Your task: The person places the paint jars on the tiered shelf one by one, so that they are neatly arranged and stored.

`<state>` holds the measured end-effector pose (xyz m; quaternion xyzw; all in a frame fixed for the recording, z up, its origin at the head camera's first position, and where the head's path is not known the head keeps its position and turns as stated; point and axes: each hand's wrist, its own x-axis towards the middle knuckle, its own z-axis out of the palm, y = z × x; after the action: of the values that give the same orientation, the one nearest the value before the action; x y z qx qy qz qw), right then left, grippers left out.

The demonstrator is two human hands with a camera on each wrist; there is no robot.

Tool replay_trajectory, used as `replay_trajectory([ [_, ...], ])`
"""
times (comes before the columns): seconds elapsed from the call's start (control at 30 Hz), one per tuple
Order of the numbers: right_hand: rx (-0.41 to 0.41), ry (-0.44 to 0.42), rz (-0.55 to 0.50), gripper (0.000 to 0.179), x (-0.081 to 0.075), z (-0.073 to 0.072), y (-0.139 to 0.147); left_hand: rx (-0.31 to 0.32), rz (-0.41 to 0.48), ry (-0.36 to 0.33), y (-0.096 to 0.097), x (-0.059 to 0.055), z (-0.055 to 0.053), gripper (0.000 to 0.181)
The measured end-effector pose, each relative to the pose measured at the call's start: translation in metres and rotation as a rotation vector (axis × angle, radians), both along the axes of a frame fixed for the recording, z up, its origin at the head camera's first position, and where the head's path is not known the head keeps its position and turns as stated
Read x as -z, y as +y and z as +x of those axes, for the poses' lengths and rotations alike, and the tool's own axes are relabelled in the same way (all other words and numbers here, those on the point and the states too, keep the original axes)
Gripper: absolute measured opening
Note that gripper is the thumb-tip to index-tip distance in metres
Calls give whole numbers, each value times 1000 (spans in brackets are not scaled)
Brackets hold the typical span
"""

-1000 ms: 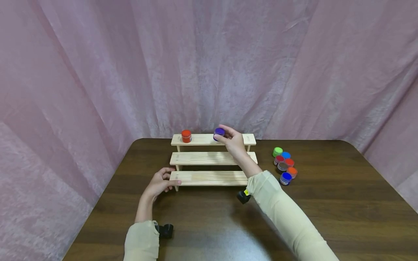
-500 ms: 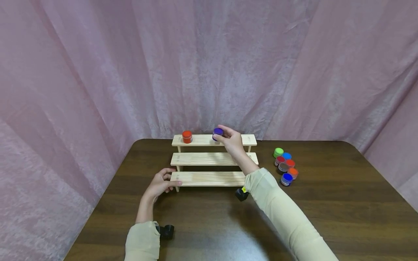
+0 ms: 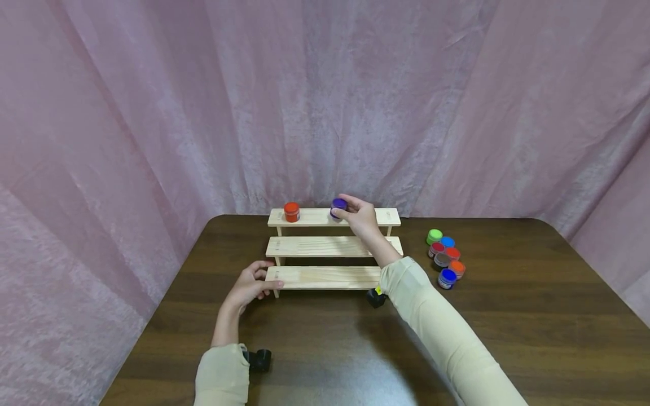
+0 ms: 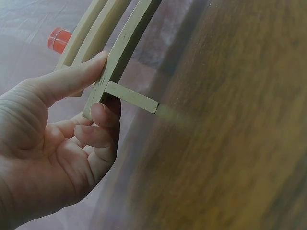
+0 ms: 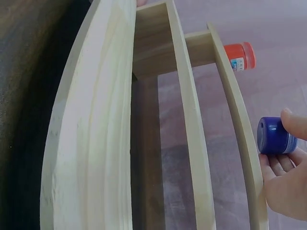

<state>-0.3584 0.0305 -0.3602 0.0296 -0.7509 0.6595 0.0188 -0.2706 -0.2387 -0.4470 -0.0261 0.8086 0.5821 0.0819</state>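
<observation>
A three-tier wooden display stand [image 3: 325,246] rises on the table. My left hand [image 3: 249,286] grips the left end of its lowest shelf, thumb on top and fingers curled beneath, as the left wrist view [image 4: 72,139] also shows. Over the top shelf, right of its middle, my right hand [image 3: 360,217] pinches a small purple paint jar [image 5: 277,135] between thumb and fingers. The jar is upright, its base close to the shelf board. A red-orange paint jar [image 3: 291,212] stands near the left end of that same shelf.
On the table right of the stand is a cluster of several small paint jars, among them a green jar [image 3: 434,237], a brown jar [image 3: 442,260] and a dark blue jar [image 3: 447,278]. A pink curtain [image 3: 325,101] hangs behind the brown wooden table [image 3: 315,344].
My right hand has shifted slightly left along the top shelf with the purple paint jar. The left hand keeps its grip on the lowest shelf.
</observation>
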Motion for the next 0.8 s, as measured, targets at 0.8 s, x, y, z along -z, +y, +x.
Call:
replay_trajectory([
  [0.8,-9,90,153,52,6,0,-4,-6,-1,-11,1,-1,2,64],
])
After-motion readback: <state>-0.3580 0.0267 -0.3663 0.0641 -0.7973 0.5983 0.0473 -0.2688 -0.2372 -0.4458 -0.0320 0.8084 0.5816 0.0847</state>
